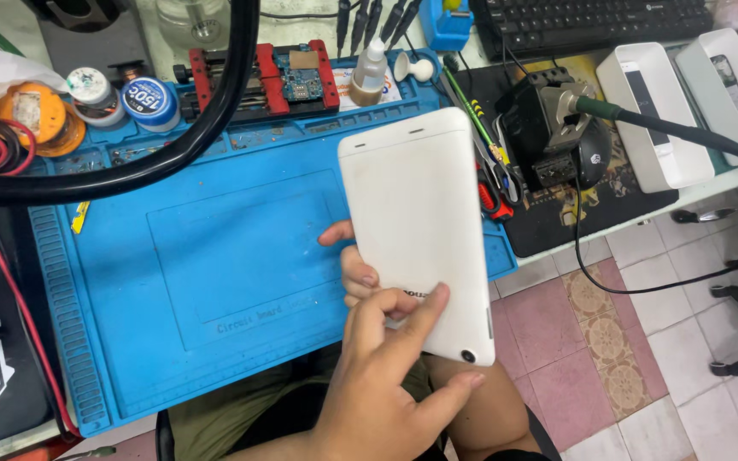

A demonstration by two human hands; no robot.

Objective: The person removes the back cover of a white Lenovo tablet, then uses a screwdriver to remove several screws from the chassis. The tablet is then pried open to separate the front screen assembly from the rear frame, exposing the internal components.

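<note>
Insp. note, bench view from above.

White tablet, back face up, held slantwise at centre frame, over the rt edge of the blue repair mat. Camera lens at its lower rt corner, twd the person's lap. Back cover looks fully seated; no gap, no pry tool in the seam, no screws out that I can see. Judgement: opening work not begun, or else already closed up; the view doesn't settle which.

Left hand: mostly hidden under the device, fingers curled round its left edge, supporting from below. Firm hold, as far as visible.

Right hand: lower centre, fingers closed loosely, index tip and thumb pressing on the cover's lower part nr the lens. Touching, not clamping.

Surroundings: red-jawed board holder w/ small circuit board at top centre of mat; white dropper bottle just beside it; two round tins upper left; thick black cable arcing across upper left; tweezers and cutters along mat's rt edge; keyboard top rt; two white boxes far rt. Mat's centre carries nothing but the tablet held above it.
</note>
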